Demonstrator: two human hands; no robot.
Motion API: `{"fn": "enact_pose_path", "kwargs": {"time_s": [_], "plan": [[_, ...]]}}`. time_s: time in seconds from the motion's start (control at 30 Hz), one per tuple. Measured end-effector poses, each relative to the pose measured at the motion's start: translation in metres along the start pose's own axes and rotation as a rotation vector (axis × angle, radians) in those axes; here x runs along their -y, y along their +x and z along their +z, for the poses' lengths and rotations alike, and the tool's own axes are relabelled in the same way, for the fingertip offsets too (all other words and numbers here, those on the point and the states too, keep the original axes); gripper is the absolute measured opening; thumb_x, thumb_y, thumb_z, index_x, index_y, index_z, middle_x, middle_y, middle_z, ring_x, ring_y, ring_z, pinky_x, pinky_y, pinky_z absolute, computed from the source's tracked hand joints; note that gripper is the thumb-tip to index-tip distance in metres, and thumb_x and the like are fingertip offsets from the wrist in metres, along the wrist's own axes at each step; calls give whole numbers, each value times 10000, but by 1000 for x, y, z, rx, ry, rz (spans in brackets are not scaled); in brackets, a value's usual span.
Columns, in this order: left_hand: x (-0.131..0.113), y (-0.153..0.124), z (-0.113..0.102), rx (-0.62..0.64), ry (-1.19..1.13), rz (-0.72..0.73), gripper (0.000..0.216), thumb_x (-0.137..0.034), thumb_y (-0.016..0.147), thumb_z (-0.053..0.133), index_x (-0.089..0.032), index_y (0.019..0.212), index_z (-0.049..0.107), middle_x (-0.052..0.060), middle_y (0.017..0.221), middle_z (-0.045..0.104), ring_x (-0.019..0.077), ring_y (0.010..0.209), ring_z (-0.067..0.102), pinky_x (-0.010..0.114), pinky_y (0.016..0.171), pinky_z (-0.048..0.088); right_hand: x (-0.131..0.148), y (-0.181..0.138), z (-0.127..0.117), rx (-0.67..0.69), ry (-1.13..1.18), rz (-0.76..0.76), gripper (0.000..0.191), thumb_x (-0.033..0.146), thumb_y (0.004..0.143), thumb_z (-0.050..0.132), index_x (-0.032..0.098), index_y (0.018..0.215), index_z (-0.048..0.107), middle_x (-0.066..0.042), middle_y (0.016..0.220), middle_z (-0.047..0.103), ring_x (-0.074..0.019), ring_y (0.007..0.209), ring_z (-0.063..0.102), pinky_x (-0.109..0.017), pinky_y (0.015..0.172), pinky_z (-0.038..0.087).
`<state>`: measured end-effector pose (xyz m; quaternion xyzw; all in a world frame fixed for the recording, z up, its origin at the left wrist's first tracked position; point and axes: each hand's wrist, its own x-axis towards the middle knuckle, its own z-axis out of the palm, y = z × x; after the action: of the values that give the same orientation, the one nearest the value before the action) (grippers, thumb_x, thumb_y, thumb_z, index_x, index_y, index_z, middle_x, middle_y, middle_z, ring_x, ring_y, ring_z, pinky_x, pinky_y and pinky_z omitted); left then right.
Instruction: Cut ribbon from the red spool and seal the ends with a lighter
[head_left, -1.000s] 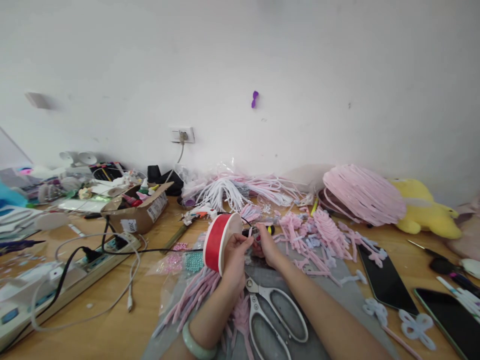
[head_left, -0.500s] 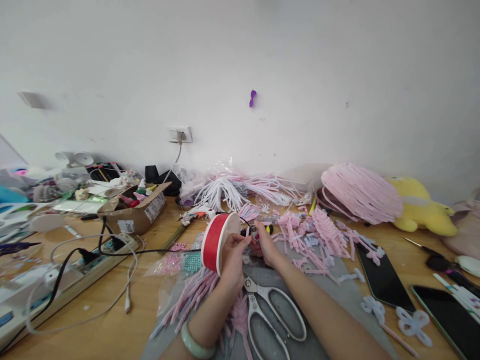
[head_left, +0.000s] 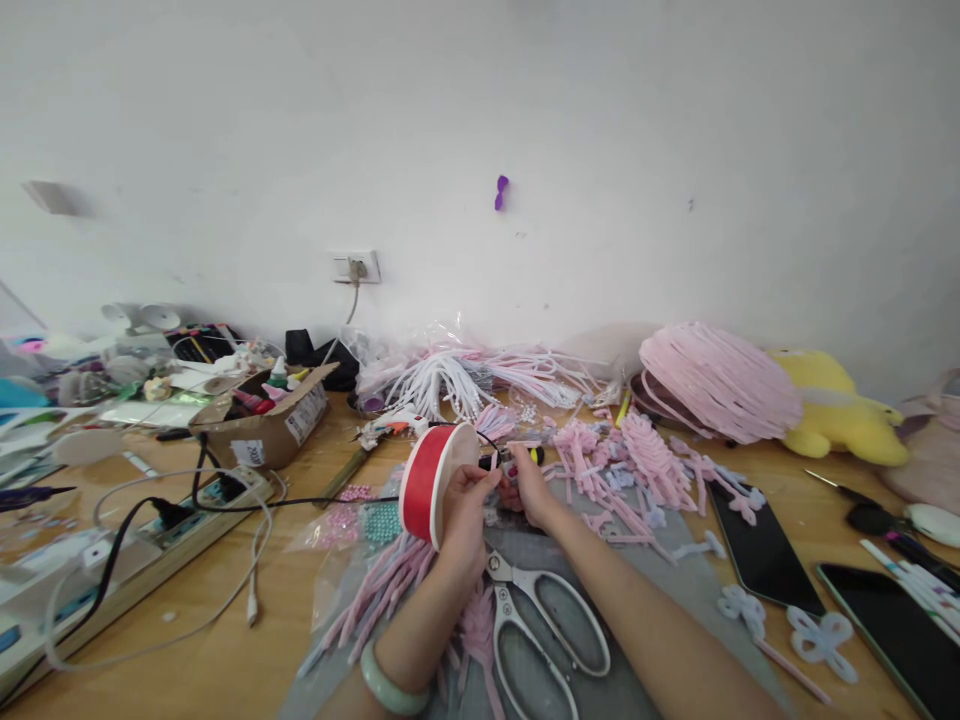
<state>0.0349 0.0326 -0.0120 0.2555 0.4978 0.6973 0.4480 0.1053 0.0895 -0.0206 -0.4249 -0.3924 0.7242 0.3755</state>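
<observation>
Two hands, fingertips drawn near each other at the centre of the frame. Left hand (head_left: 466,512): narrow pinch on a thin pale strip (head_left: 494,461). Right hand (head_left: 531,487): fingers curled, contents hidden, grip cannot be told. One spool of red ribbon (head_left: 426,482), smooth band, round white flanges, tilted, just left of centre against the left hand. One pair of metal scissors (head_left: 498,570), looped handles, lower centre. Assorted fuzzy pink chenille pieces (head_left: 657,462), right of centre. Step, as judged: close fingertip work; next move calls for a steady pinch.

There are two phones (head_left: 766,548) and one ribbon spool (head_left: 425,488).
</observation>
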Motion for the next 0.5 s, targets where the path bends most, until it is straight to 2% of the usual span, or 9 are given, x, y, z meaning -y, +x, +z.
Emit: {"fn": "enact_pose_path", "kwargs": {"time_s": [0.1, 0.23, 0.5], "plan": [[0, 0, 0, -12, 22, 9, 184, -257, 549, 663, -170, 565, 502, -50, 536, 534, 95, 533, 499, 220, 562, 358, -1, 1, 0, -30, 6, -21, 408, 398, 793, 306, 182, 450, 350, 58, 338, 295, -42, 270, 171, -162, 293, 96], [-2, -3, 1, 19, 11, -19, 199, -266, 547, 663, -173, 550, 486, -51, 514, 529, 92, 502, 493, 216, 535, 367, -1, 0, 1, 25, -16, 12, 441, 366, 813, 255, 186, 418, 329, 54, 317, 256, -45, 272, 161, -163, 298, 89], [-2, -2, 0, 50, 11, -24, 201, -289, 571, 639, -181, 571, 471, -36, 524, 568, 114, 519, 529, 241, 570, 409, 1, -3, 0, 37, -38, 23, 462, 389, 840, 225, 185, 441, 340, 48, 320, 262, -52, 286, 154, -163, 297, 109]]}}
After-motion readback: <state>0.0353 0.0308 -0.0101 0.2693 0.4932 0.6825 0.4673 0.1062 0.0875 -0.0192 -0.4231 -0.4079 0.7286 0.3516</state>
